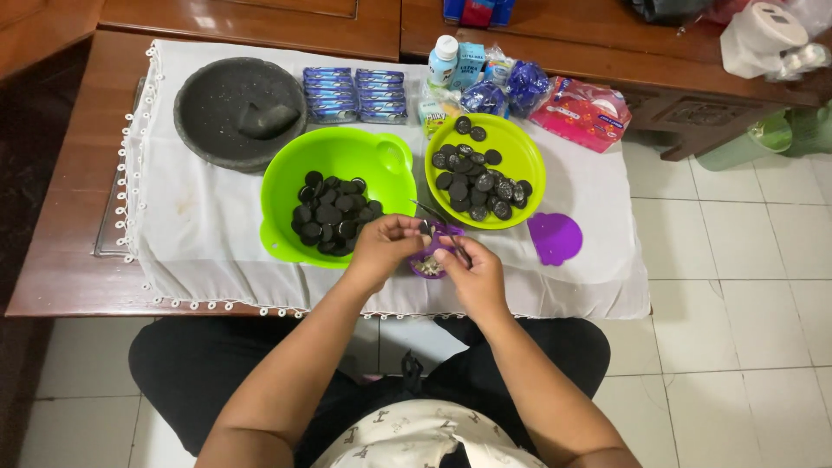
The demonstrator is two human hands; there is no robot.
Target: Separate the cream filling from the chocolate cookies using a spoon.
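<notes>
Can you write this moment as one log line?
left hand: holds dark round cookie | right hand: holds thin knife | below: small purple plastic cup | left: green bowl

left hand (381, 247): fingers curled, pinching | right hand (472, 276): fingers closed in grip | forearms converge

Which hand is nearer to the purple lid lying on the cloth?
Right. The right hand is just left of the purple lid; the left hand sits farther left, beyond the small purple cup.
</notes>
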